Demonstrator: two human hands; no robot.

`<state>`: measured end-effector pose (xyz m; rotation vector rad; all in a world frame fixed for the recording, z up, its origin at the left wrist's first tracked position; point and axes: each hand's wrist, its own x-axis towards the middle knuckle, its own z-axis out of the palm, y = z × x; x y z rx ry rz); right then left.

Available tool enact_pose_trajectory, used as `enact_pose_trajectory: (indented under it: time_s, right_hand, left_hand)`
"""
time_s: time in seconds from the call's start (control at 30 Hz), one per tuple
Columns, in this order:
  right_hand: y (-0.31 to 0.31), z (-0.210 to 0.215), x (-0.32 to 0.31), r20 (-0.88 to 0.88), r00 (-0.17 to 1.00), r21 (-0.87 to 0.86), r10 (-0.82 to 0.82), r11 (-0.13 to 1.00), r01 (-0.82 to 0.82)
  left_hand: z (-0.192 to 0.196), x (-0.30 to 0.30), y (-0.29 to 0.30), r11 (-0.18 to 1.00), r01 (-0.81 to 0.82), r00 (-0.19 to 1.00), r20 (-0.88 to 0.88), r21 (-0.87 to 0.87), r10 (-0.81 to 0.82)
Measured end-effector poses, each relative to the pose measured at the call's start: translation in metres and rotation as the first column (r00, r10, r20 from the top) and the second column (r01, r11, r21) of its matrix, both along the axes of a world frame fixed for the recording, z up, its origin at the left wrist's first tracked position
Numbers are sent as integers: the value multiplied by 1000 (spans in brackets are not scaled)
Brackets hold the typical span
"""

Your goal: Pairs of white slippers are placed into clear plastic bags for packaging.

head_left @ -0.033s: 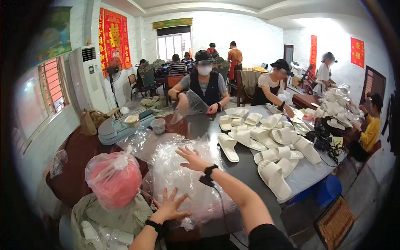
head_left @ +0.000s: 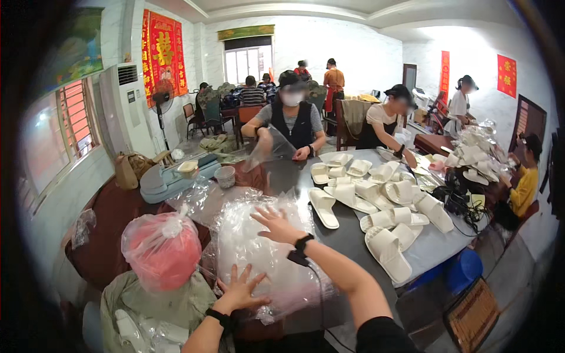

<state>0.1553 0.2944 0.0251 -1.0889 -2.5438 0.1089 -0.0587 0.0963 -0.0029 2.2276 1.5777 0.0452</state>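
both hands flat on a stack of clear plastic bags (head_left: pixel 259 253)
left hand (head_left: pixel 240 289) and right hand (head_left: pixel 276 224) press it with fingers spread, grasping nothing; stack lies lower centre on the dark tabletop (head_left: pixel 347 232), beside white slippers (head_left: pixel 385 203).

A stack of clear plastic bags (head_left: pixel 259 253) is seen in the lower middle of the frame, laid flat on the near edge of a dark table. The bags are thin, transparent and glossy, crinkled all over, with white glare across the top and a faint pink tint toward the lower right corner. The stack is spread wide, its far edge reaching up toward the centre of the frame and its near edge hanging slightly over the table's rim. It is touched from above by two open hands, one near its lower left part and one at its upper right part.
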Motion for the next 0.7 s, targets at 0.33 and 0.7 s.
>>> enact_pose_trajectory:
  time_s: [0.33, 0.7]
  right_hand:
    - [-89, -23, 92, 282, 947, -237, -154, 945, 224]
    - [-102, -14, 132, -453, 862, -57, -226, 973, 225]
  left_hand:
    - [-1, 2, -4, 998, 18, 998, -56, 56, -15]
    - [23, 16, -12, 992, -30, 985, -164, 125, 51]
